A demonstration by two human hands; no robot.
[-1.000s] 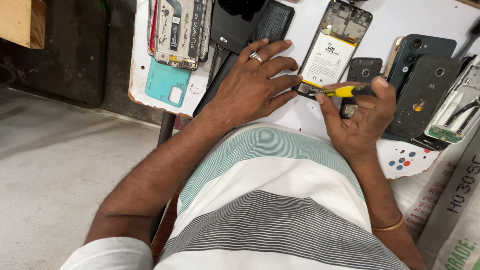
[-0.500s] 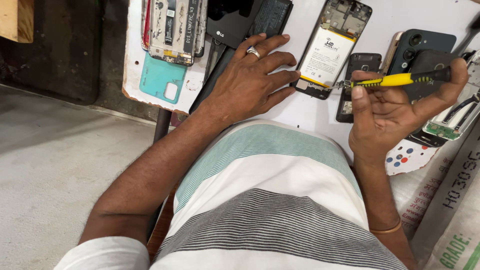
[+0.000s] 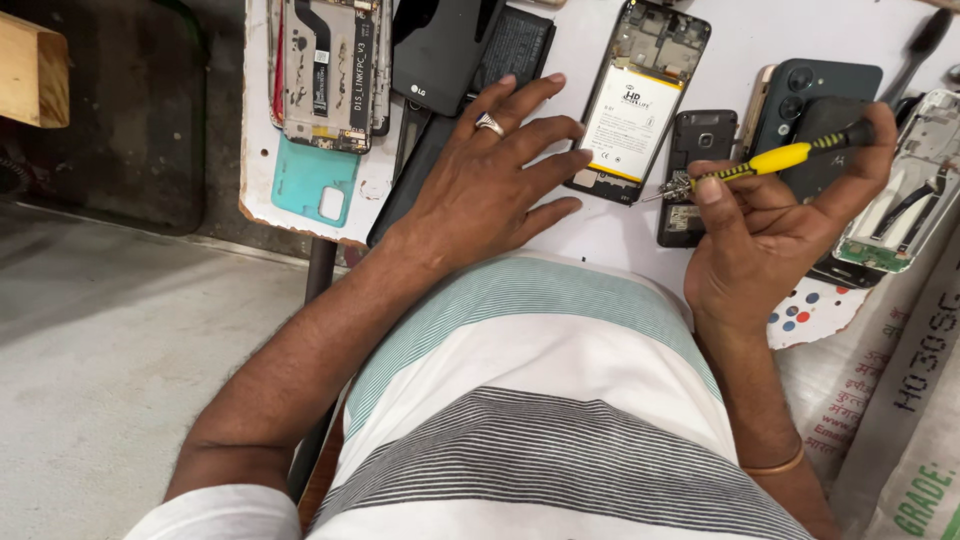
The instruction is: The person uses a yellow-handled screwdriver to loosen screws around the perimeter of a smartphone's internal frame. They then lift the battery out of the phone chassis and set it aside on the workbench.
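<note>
Right hand (image 3: pixel 770 235) has its grip clamped on a yellow screwdriver (image 3: pixel 775 160); left hand (image 3: pixel 490 175) lies flat, fingers apart, on the worktop (image 3: pixel 620 225) beside an opened phone (image 3: pixel 638 100)

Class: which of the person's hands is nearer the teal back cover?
Left. The left hand lies just right of the teal cover; the right hand is far right.

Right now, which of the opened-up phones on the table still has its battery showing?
The opened phone just past the left hand's fingertips: a big white battery with a yellow strip fills its frame. The stripped frame at far left shows only metal and ribbon cable.
</note>
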